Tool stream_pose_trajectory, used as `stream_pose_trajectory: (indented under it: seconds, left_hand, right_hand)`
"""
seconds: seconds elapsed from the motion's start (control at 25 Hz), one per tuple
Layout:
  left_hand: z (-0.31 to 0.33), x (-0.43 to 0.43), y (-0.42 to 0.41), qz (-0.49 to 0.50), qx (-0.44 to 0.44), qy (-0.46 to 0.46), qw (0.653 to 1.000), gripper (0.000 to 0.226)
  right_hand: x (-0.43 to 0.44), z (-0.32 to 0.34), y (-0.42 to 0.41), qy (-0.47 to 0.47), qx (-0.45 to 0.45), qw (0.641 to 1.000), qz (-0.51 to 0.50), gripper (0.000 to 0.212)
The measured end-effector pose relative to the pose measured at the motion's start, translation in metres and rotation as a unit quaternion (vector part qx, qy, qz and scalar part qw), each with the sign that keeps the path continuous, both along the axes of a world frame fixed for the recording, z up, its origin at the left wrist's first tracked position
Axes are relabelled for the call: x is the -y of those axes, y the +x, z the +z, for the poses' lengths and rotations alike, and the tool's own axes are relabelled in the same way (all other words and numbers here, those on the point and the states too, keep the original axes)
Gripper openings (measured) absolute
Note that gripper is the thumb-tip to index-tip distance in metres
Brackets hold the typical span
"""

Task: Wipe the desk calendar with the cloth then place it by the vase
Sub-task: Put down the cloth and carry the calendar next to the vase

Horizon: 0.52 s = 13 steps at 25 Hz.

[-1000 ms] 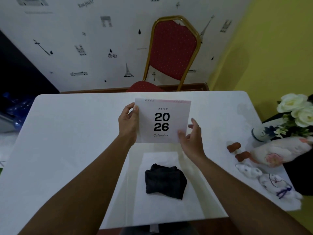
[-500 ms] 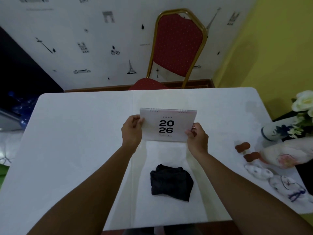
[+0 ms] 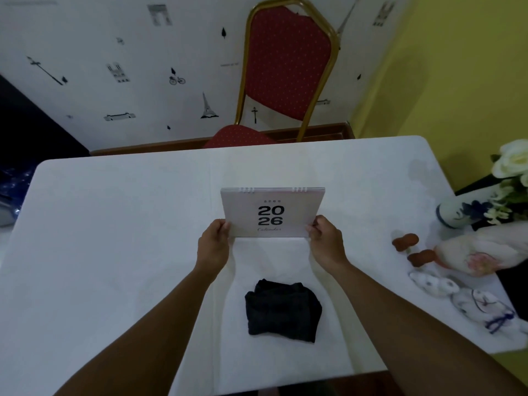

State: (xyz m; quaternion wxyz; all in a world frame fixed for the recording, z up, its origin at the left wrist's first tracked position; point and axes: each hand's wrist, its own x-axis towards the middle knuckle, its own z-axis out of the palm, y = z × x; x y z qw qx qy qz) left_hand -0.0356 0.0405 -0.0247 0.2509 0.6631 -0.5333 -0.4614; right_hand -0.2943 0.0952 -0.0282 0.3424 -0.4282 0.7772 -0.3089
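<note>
A white desk calendar point(image 3: 273, 211) printed "2026" stands tilted at the middle of the white table point(image 3: 114, 238), its spiral edge on top. My left hand point(image 3: 213, 244) grips its lower left corner and my right hand point(image 3: 327, 241) grips its lower right corner. A folded dark cloth point(image 3: 283, 310) lies on the table nearer to me, between my forearms, touched by neither hand. The blue-and-white vase point(image 3: 454, 214) with white flowers point(image 3: 511, 164) stands at the table's right edge.
Ceramic figurines point(image 3: 480, 255) and small white animal figures point(image 3: 434, 282) crowd the right side of the table, with two brown pieces point(image 3: 405, 241) beside them. A red chair point(image 3: 285, 67) with a gold frame stands behind the far edge.
The calendar has come down from a raised, upright hold to the table surface. My right hand moved from its front face to the lower right corner.
</note>
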Motion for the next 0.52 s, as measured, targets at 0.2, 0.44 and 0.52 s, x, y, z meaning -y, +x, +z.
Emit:
stream_pose_trajectory:
  seconds: [0.2, 0.44, 0.52]
  left_hand:
    - [0.013, 0.018, -0.019, -0.040, 0.018, -0.038, 0.998, 0.036]
    - [0.035, 0.042, -0.088, -0.093, -0.010, -0.047, 0.994, 0.033]
    - [0.041, 0.048, -0.117, -0.114, -0.013, -0.059, 0.992, 0.033]
  right_hand:
    - [0.011, 0.015, -0.021, 0.054, -0.036, 0.997, 0.040, 0.014]
    - [0.006, 0.047, -0.074, 0.035, -0.049, 0.998, -0.025, 0.010]
    - [0.000, 0.054, -0.094, 0.028, -0.069, 0.995, -0.063, 0.012]
